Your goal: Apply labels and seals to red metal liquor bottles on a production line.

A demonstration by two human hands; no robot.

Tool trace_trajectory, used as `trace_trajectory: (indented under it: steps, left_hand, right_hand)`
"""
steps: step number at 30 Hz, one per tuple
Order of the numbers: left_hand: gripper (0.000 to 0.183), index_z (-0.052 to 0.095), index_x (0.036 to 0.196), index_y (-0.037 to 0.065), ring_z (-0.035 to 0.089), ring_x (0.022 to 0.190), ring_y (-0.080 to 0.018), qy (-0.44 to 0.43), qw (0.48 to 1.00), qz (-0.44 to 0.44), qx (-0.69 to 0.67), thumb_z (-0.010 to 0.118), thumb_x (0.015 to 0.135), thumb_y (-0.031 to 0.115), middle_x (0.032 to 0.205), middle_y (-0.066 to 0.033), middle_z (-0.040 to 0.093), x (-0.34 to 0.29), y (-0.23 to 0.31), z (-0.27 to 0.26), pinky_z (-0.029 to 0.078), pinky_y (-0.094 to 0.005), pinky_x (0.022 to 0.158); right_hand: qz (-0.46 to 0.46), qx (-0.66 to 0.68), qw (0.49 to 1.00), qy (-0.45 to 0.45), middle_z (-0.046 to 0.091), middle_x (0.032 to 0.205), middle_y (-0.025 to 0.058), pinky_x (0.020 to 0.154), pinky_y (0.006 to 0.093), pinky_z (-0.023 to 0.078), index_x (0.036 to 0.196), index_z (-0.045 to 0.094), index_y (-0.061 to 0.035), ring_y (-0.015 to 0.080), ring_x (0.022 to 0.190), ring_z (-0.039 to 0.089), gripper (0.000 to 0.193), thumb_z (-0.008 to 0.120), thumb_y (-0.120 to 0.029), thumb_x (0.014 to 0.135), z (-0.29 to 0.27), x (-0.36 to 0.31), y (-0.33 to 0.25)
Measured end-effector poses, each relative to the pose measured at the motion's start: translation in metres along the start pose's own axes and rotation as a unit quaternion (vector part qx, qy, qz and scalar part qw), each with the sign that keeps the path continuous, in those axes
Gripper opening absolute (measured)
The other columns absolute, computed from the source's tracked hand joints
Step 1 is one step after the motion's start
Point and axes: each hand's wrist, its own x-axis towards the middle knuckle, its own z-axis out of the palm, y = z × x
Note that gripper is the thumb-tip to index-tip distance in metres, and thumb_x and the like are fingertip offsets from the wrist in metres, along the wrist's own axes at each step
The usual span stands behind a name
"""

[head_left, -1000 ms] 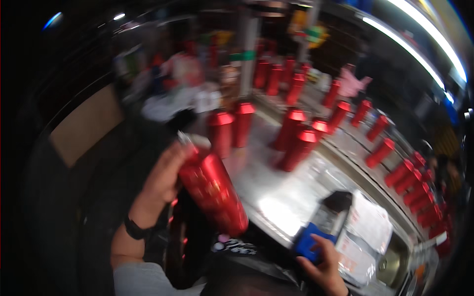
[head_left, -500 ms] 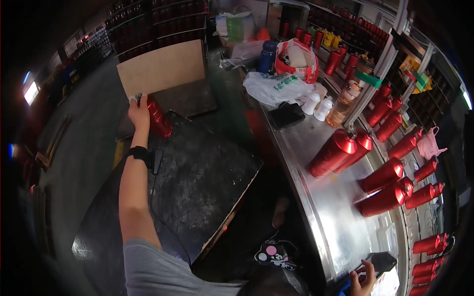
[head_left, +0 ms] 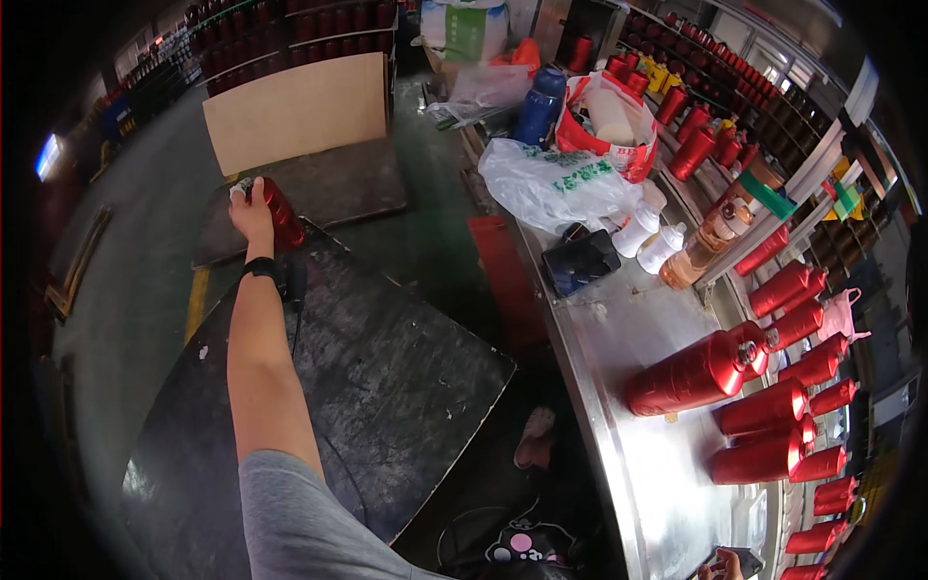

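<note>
My left hand (head_left: 253, 215) is stretched far out over the dark board table. Its fingers are closed round the neck end of a red metal bottle (head_left: 281, 220), which stands at the board's far corner, slightly tilted in view. A dark band circles that wrist, and a small black device lies beside it. At the lower right, my right hand (head_left: 723, 566) is mostly cut off by the picture's bottom edge, beside a dark flat object (head_left: 749, 561) on the metal bench; its grip is hidden.
Several red bottles (head_left: 691, 372) stand on the metal bench (head_left: 604, 338) to the right. Further back are white bottles (head_left: 636, 230), a black phone-like item (head_left: 580, 261), a plastic bag (head_left: 551, 188) and a blue flask (head_left: 541, 106). A cardboard sheet (head_left: 300, 111) stands beyond the board.
The view has shifted, with the bench's bottles appearing lower. My left hand still grips the red bottle at the board's far corner. My right hand has sunk mostly out of the bottom edge.
</note>
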Motion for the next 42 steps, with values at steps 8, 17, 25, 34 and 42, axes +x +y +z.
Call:
trace_trajectory:
  steps: [8,17,25,34,42]
  left_hand:
    - [0.068,0.061,0.110,0.000,0.062,0.097,-0.0505,-0.088,0.985,-0.026,0.143,0.054,0.089,0.065,0.099,-0.0323,0.065,-0.001,-0.010,0.051,0.049,-0.0554,0.084]
    - [0.073,0.068,0.103,-0.008,0.068,0.097,-0.0331,0.017,0.981,-0.074,0.180,0.063,0.085,0.063,0.102,-0.0210,0.069,0.038,-0.039,0.034,0.053,-0.0407,0.084]
    - [0.043,0.046,0.138,-0.004,0.042,0.137,-0.0303,-0.555,0.434,-0.190,-0.684,0.042,0.105,0.024,0.143,-0.0219,0.048,-0.194,0.280,-0.136,0.031,-0.0427,0.118]
    - [0.062,0.034,0.148,-0.001,0.032,0.143,-0.0237,-0.842,0.070,-0.252,-0.471,0.043,0.103,0.040,0.151,-0.0124,0.041,-0.433,0.492,-0.373,0.022,-0.0430,0.118]
    - [0.059,0.032,0.150,0.004,0.037,0.139,-0.0206,-0.868,-0.075,-0.260,-0.417,0.045,0.101,0.034,0.152,-0.0078,0.039,-0.496,0.559,-0.467,0.026,-0.0391,0.115]
  right_hand:
    - [-0.034,-0.051,0.998,0.014,0.057,0.083,0.0010,0.052,0.0209,0.038,0.125,0.059,-0.0036,0.0049,0.061,0.046,0.043,0.072,-0.004,0.085,0.014,-0.002,-0.015]
    - [0.021,-0.086,0.995,0.055,0.063,0.078,0.0098,0.058,0.0324,0.046,0.107,0.066,-0.0017,0.0210,0.066,0.058,0.036,0.075,-0.015,0.075,0.004,-0.011,-0.069]
    - [-0.116,-0.032,0.993,0.012,0.066,0.090,0.0115,0.054,0.0320,0.051,0.112,0.065,-0.0048,0.0201,0.053,0.061,0.030,0.073,-0.016,0.085,0.014,-0.030,-0.081]
    - [-0.275,0.083,0.953,0.094,0.064,0.090,0.0102,0.058,0.0353,0.053,0.115,0.061,-0.0079,0.0256,0.065,0.065,0.037,0.074,-0.028,0.086,0.009,-0.067,-0.086]
    - [-0.219,0.232,0.909,0.268,0.061,0.079,0.0128,0.059,0.0342,0.046,0.092,0.062,-0.0006,0.0253,0.067,0.058,0.015,0.068,-0.014,0.089,-0.026,-0.112,-0.014]
